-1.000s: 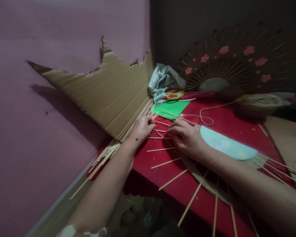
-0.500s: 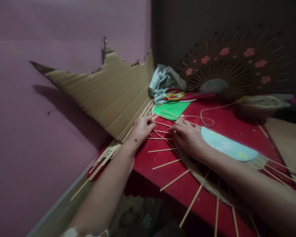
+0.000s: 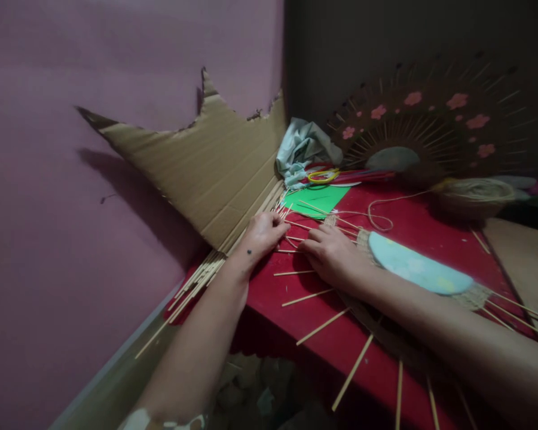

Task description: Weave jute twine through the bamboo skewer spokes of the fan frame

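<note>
A half-round fan of thin wooden sticks, with a band of woven twine [image 3: 370, 319] and a light-blue padded centre [image 3: 419, 263], lies on the red-covered table. My left hand [image 3: 263, 234] is closed in a pinch by the stick tips at the fan's left side. A thin length of twine [image 3: 291, 240] runs from its fingertips toward the right hand. My right hand [image 3: 334, 254] lies over the woven band, fingers bent and closed around the sticks there. It hides part of the band, and its fingertips come close to the twine. Bare stick ends [image 3: 324, 326] stick out toward me.
Jagged cardboard [image 3: 215, 173] leans on the wall, with loose sticks [image 3: 192, 286] at its foot. Behind are green paper [image 3: 320, 200], yellow-handled scissors [image 3: 323, 176], a crumpled cloth [image 3: 305, 149], a twine coil [image 3: 482, 192] and a flowered fan [image 3: 412, 122].
My right hand has slid left along the sticks, closer to my left hand, and less of the twine between them shows. The whole view has shifted slightly.
</note>
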`<state>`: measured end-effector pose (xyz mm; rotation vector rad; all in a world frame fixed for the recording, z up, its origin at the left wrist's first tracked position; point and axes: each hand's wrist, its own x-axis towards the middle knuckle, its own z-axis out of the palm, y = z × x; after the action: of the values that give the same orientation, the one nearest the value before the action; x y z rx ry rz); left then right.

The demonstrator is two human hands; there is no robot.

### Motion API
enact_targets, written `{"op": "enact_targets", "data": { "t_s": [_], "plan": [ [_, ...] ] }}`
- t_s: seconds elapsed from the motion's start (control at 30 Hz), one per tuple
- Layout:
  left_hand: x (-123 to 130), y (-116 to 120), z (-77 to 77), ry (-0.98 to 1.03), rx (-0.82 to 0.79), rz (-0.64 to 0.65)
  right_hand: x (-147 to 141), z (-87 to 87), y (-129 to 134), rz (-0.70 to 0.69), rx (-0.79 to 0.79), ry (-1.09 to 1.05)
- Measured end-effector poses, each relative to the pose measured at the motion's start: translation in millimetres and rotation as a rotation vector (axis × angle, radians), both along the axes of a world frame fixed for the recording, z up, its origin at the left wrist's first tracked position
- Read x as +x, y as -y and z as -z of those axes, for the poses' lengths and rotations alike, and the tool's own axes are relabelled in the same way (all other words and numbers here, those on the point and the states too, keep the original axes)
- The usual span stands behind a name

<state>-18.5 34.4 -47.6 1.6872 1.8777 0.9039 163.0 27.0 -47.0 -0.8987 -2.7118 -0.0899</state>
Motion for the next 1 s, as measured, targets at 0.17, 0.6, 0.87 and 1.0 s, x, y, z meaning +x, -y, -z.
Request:
{"op": "enact_targets", "data": {
  "t_s": [0.17,0.6,0.87,1.0],
  "plan": [
    [-4.1,-0.3,1.4,-0.025,0.004,0.028,-0.1,7.6,-2.6,0.007,0.017,-0.028],
    [-8.2,1.5,-1.8,-0.139,-0.024,-0.067,0.8,9.7,-1.9,0.007,0.103,-0.036],
    [-8.3,-0.8,-0.4,-0.162,-0.017,-0.076,0.4,8.6,-1.4,0.011,0.114,-0.035],
    [-11.4,-5.6,5.4,-0.157,0.0,-0.071,1.0,7.8,-1.2,0.011,0.112,-0.034]
  ]
}}
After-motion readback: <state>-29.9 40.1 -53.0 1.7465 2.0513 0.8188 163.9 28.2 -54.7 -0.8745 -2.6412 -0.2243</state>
